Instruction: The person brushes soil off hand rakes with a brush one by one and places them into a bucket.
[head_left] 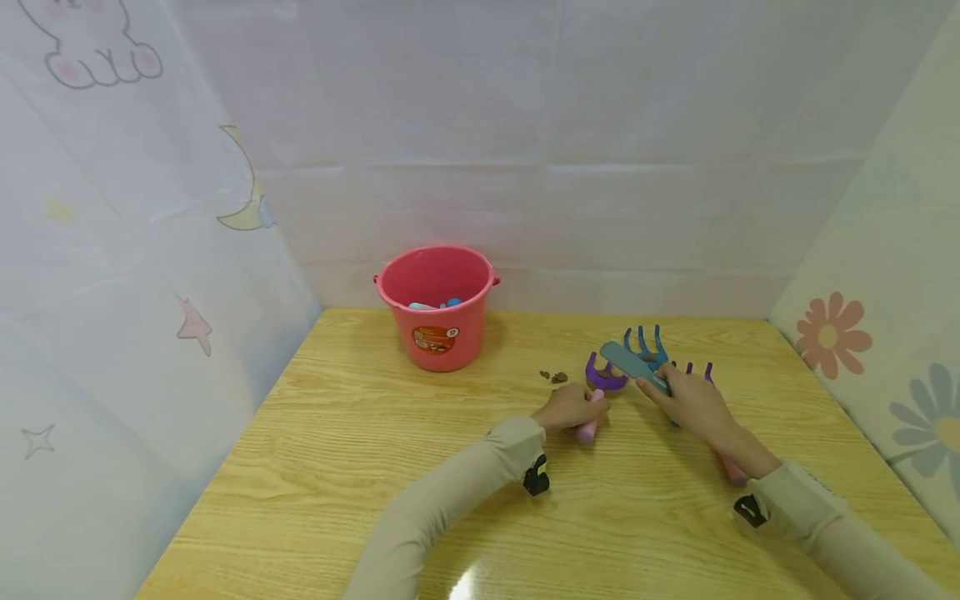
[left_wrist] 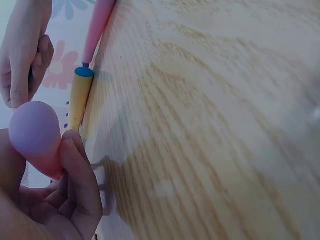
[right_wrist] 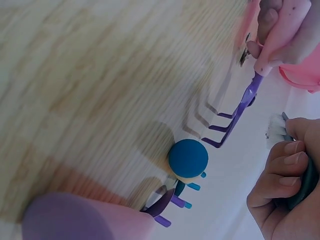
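My left hand [head_left: 567, 407] grips the pink handle of a small toy rake [head_left: 589, 428], whose purple tines point away from me. In the left wrist view the rounded end of this handle [left_wrist: 36, 131] sticks out between thumb and fingers. Close by on the right, my right hand [head_left: 692, 404] holds a grey-green brush [head_left: 627, 362] by its handle, fingers curled round it. White bristles [right_wrist: 276, 131] show at the brush's far end in the right wrist view. The brush is above the table, pointing toward the rake's tines.
A blue rake [head_left: 651, 353] with a yellow, blue-capped handle [left_wrist: 81, 95] lies past my right hand. Beside it lies another purple-tined rake with a pink handle [head_left: 733, 472]. Brown crumbs [head_left: 558, 377] lie near the left rake. A pink bucket [head_left: 442, 337] holding several things stands at the back.
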